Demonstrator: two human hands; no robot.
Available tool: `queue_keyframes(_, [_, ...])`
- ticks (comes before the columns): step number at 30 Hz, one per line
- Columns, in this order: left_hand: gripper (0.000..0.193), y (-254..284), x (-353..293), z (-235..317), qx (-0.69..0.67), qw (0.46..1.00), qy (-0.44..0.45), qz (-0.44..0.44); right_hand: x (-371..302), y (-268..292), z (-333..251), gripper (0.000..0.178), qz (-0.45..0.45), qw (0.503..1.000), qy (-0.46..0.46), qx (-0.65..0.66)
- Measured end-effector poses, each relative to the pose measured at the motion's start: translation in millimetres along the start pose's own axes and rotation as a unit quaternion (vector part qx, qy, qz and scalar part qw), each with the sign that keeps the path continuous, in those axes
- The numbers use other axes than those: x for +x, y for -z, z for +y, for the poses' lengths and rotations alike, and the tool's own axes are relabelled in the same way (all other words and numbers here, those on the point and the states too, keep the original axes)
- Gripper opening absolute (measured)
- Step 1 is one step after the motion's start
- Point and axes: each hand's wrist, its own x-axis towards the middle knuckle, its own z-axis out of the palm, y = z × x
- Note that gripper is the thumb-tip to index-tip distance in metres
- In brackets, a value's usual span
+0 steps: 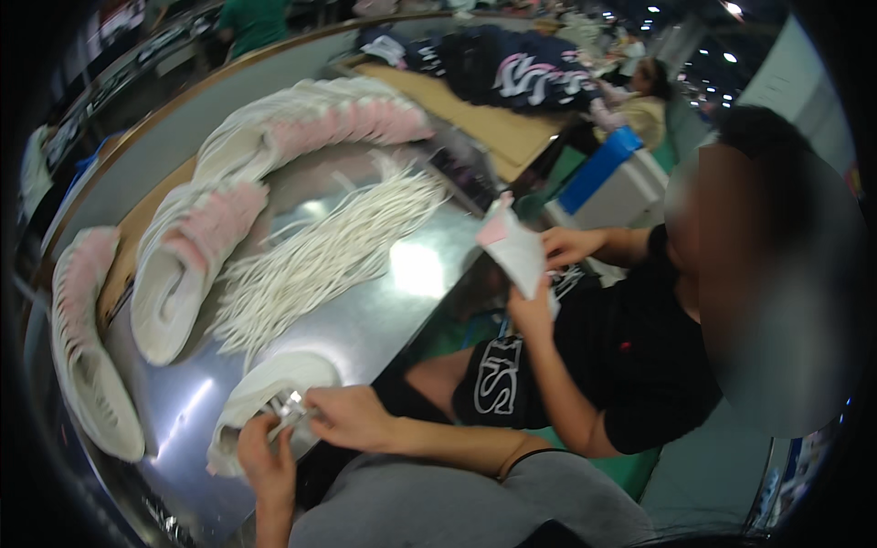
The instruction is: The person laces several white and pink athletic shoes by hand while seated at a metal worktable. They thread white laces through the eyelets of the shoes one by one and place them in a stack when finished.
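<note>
On the metal table close to me lies a white shoe upper (290, 367). At its opening my left hand (266, 459) is closed, thumb and forefinger pinched near its edge; whatever sits between them is too small to name. My right hand (352, 417), also closed, pinches at a small shiny white-and-silver piece (290, 407) over the upper; blur hides its kind. Beyond both hands spreads a loose bundle of white shoelaces (338, 247).
Nested rows of white-and-pink shoe uppers (196, 247) line the metal table (379, 333) along its left and far sides. At right, a co-worker in black holds another upper (514, 245). Dark printed fabric (512, 68) lies on a tan board (484, 123) farther back.
</note>
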Motion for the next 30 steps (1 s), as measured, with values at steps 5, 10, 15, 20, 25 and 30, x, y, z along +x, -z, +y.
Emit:
queue_keyframes(5, [0.017, 0.8, 12.9, 9.8, -0.004, 0.999, -0.002, 0.037, 1.4, 19.7, -13.2, 0.02, -0.029, 0.995, 0.094, -0.018])
queue_keyframes(10, [0.016, 3.7, 25.9, 27.2, 0.011, 0.994, -0.063, 0.083, -50.4, 7.7, -7.1, 0.019, -0.265, 0.959, 0.08, 0.055])
queue_keyframes(15, [0.019, 14.4, 6.4, 26.9, 0.034, 0.986, -0.092, 0.135, -43.5, 23.2, -12.3, 0.018, -0.073, 0.975, -0.035, 0.208])
queue_keyframes(20, [0.02, 11.7, -2.7, 49.7, 0.04, 0.979, -0.148, 0.137, -10.4, 33.4, -23.6, 0.022, -0.019, 0.973, -0.056, 0.222])
queue_keyframes(25, [0.021, 25.5, -12.7, 69.7, 0.055, 0.976, -0.154, 0.142, -11.3, 46.0, -39.5, 0.028, -0.098, 0.937, -0.091, 0.321])
queue_keyframes(30, [0.021, 37.2, -23.9, 84.8, 0.052, 0.969, -0.195, 0.141, -23.9, 48.9, -46.8, 0.026, -0.139, 0.936, -0.049, 0.32])
